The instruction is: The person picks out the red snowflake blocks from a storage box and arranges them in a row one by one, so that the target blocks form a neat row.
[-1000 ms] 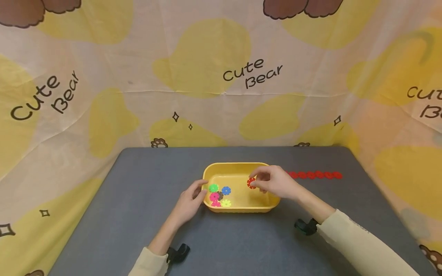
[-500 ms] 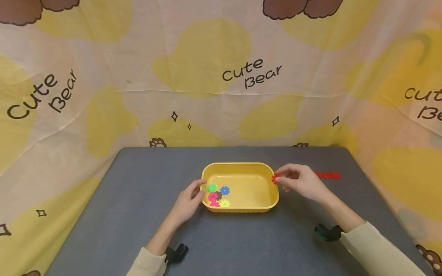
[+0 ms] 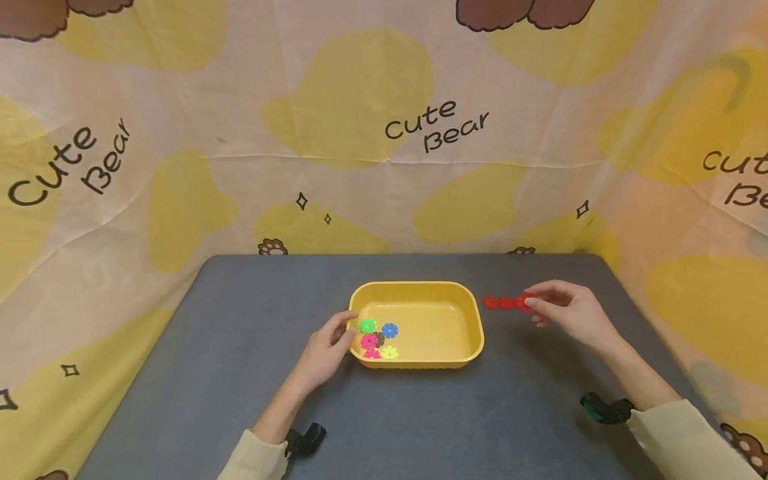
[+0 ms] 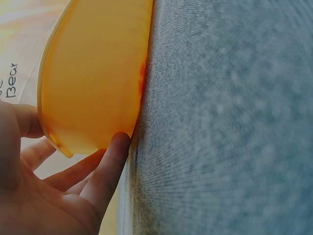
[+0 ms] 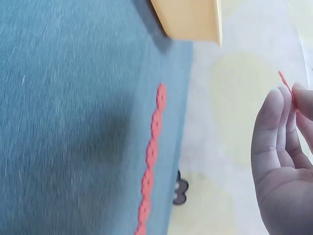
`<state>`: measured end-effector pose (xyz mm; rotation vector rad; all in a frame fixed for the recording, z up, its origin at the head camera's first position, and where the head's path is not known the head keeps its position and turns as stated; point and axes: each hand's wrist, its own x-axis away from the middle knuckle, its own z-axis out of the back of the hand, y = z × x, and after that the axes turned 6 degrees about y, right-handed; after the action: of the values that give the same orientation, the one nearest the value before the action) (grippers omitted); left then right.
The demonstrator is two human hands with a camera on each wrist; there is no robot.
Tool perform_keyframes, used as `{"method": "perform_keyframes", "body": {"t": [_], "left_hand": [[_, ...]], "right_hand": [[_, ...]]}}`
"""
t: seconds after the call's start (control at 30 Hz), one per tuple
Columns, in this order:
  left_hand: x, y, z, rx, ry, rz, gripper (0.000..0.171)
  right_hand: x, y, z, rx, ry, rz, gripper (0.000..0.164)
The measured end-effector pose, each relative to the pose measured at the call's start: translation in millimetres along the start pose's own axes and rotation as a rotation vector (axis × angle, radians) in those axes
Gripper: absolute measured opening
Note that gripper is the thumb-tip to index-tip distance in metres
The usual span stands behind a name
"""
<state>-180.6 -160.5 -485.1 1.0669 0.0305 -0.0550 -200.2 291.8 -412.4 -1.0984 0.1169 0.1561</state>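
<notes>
In the head view, a yellow plastic tray (image 3: 435, 337) stands mid-table. My left hand (image 3: 324, 350) grips its left end, and in the left wrist view its fingertips (image 4: 119, 144) lie along the tray's outer wall and rim. To the right of the tray, my right hand (image 3: 573, 313) pinches a red notched plastic disc (image 3: 524, 302) between thumb and fingers. The right wrist view shows this disc (image 5: 284, 81) edge-on, held up off the table. Below that hand runs a straight row of red discs (image 5: 151, 152) on the table; in the head view the hand hides part of the row.
Several loose discs lie at the tray's left end, among them green (image 3: 367, 326), blue (image 3: 390, 331), pink (image 3: 369, 341) and yellow (image 3: 389, 352). A grey table (image 3: 420, 420) lies under everything. Behind it hangs a patterned cloth (image 3: 360, 100).
My right hand has carried the red disc out from over the tray to the right, above the red row, uncovering the row's left end. My left hand stays at the tray.
</notes>
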Motion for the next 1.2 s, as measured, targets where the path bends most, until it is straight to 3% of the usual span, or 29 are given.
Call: {"method": "perform_keyframes", "body": {"t": [0.33,0.6,0.77,0.93,1.03,1.2], "left_hand": [[-0.2,0.7,0.2,0.009,-0.009,0.002,0.039],[-2.0,1.8,-0.6,0.015,-0.016,-0.003,0.038],[-2.0,1.2,-0.9,0.017,-0.014,0.004,0.038],[-1.1,0.6,-1.0,0.009,-0.012,0.006,0.038],[-0.2,0.6,-0.7,0.000,-0.011,0.010,0.038],[-0.3,1.8,-1.1,-0.004,-0.009,0.018,0.038]], "right_hand": [[1,16,44,-0.023,0.041,-0.003,0.027],[-6,36,74,-0.189,0.076,0.022,0.020],[-8,54,88,-0.223,0.145,-0.049,0.017],[-10,76,98,-0.355,0.192,-0.125,0.014],[-11,91,103,-0.326,0.221,-0.171,0.012],[-13,117,107,-0.172,0.228,-0.241,0.014]]}}
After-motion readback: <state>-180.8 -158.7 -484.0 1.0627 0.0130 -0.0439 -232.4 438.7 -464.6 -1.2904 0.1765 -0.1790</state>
